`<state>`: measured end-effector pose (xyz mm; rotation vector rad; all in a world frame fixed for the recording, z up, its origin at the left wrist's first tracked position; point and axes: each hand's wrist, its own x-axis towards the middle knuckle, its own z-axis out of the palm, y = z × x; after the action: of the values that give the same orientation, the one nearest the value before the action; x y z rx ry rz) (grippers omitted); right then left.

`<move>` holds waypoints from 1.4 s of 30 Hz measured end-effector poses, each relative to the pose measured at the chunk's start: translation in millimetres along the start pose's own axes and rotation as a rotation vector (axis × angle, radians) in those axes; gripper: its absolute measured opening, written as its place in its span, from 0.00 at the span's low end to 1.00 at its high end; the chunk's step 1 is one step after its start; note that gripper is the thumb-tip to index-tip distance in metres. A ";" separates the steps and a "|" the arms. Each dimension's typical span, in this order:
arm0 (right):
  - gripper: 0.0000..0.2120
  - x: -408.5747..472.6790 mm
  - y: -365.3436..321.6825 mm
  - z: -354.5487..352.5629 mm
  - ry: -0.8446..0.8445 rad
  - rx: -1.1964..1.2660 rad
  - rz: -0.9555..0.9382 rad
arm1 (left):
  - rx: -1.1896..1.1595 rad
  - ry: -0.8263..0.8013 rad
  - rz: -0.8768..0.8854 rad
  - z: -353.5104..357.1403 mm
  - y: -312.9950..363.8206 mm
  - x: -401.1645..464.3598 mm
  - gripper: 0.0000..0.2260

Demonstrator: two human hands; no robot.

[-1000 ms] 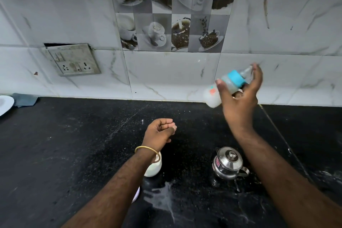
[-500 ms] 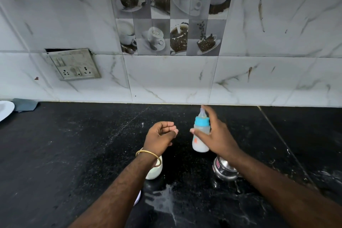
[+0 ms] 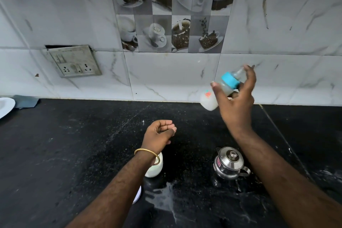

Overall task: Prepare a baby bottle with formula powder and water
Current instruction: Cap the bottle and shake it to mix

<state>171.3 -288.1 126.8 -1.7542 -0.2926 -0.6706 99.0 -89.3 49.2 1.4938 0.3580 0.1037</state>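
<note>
Your right hand grips the capped baby bottle mid-body, tilted; light, smooth plastic, likely slippery, so clamp below the collar. Left hand curls empty.

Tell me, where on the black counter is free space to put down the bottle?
The bare counter between the left hand and the plate is widest. Another patch lies right of the steel pot. Between that pot and the white cup it is crowded and wet.

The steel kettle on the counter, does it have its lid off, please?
No, the steel kettle stands with its knobbed lid seated on top.
</note>
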 end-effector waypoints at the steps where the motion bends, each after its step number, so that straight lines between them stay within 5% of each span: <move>1: 0.41 -7.0 3.2 2.1 -0.036 -0.033 0.010 | 0.001 -0.002 0.000 1.3 -0.3 -0.4 0.09; 5: 0.40 -54.9 32.6 3.6 -0.548 -0.430 0.061 | 0.003 -0.021 0.000 2.9 -0.4 -1.3 0.10; 10: 0.42 2.0 1.3 1.9 0.008 -0.062 -0.045 | -0.016 0.003 -0.001 -2.1 -1.9 2.5 0.10; 11: 0.43 -1.5 1.8 4.7 0.010 -0.064 -0.036 | -0.018 0.009 -0.005 -1.5 -3.0 2.4 0.10; 15: 0.41 -50.9 37.3 10.1 -0.568 -0.536 -0.001 | -0.013 -0.013 -0.010 1.5 -3.1 0.3 0.09; 17: 0.41 -31.7 32.4 5.5 -0.443 -0.418 0.007 | -0.023 -0.024 -0.006 -0.1 -0.2 0.7 0.09; 20: 0.42 3.1 7.8 3.1 -0.010 -0.063 -0.035 | -0.034 -0.001 -0.006 -3.7 0.5 2.8 0.09; 22: 0.43 -10.1 12.3 7.5 -0.089 -0.136 -0.019 | -0.030 0.004 -0.012 -2.7 -0.8 1.5 0.09; 25: 0.42 -45.6 34.1 7.0 -0.518 -0.414 0.041 | -0.008 -0.018 -0.004 -0.3 0.0 -1.1 0.09; 27: 0.41 -29.5 28.0 4.2 -0.380 -0.311 0.018 | -0.006 -0.024 0.003 -1.0 2.6 -0.1 0.09; 30: 0.42 -3.7 6.4 3.6 0.056 -0.015 0.022 | -0.004 -0.014 -0.002 -1.8 3.4 2.2 0.09; 31: 0.43 -8.8 8.2 5.2 0.055 -0.018 0.041 | -0.002 -0.013 -0.004 -0.7 3.7 1.5 0.09; 35: 0.41 -64.7 45.6 3.9 -0.572 -0.468 0.064 | 0.012 -0.033 -0.004 3.0 5.0 -1.0 0.08; 37: 0.40 -43.1 36.0 -1.2 -0.460 -0.304 0.083 | 0.013 -0.039 0.004 3.4 6.1 0.1 0.08; 40: 0.40 7.6 6.3 -7.2 0.069 -0.028 0.045 | 0.018 -0.026 -0.001 5.0 3.5 1.5 0.09; 42: 0.42 1.4 9.2 -7.2 0.063 -0.040 0.069 | 0.020 -0.024 -0.006 8.0 2.7 -0.7 0.09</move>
<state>175.1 -297.8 121.4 -1.7695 -0.1758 -0.6845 101.1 -96.9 52.3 1.5124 0.3451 0.0775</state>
